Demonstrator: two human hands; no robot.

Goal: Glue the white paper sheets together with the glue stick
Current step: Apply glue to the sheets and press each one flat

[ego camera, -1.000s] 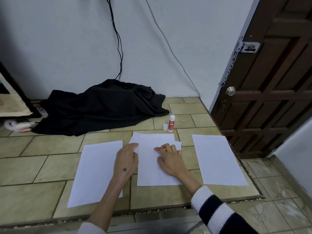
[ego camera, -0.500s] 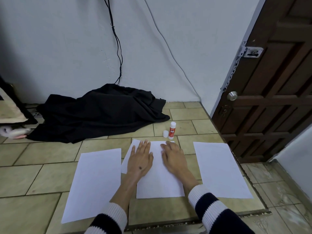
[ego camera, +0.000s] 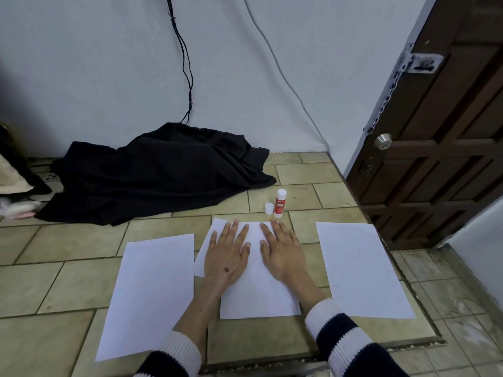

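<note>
Two white sheets lie stacked, slightly askew, in the middle (ego camera: 258, 295) of the tiled floor. My left hand (ego camera: 227, 257) and my right hand (ego camera: 283, 254) press flat on the upper half of this stack, fingers straight and spread. A single white sheet (ego camera: 152, 292) lies to the left, another (ego camera: 359, 270) to the right. The red glue stick (ego camera: 279, 204) stands upright just beyond the stack, uncapped, with its white cap (ego camera: 269, 208) standing beside it on the left.
A heap of black cloth (ego camera: 152, 175) lies against the white wall at the back left. A dark wooden door (ego camera: 441, 148) stands on the right. The raised tiled platform ends at an edge (ego camera: 408, 344) near me and on the right.
Both hands slid up the middle stack and flattened out side by side near its top edge. The camera tilted a little.
</note>
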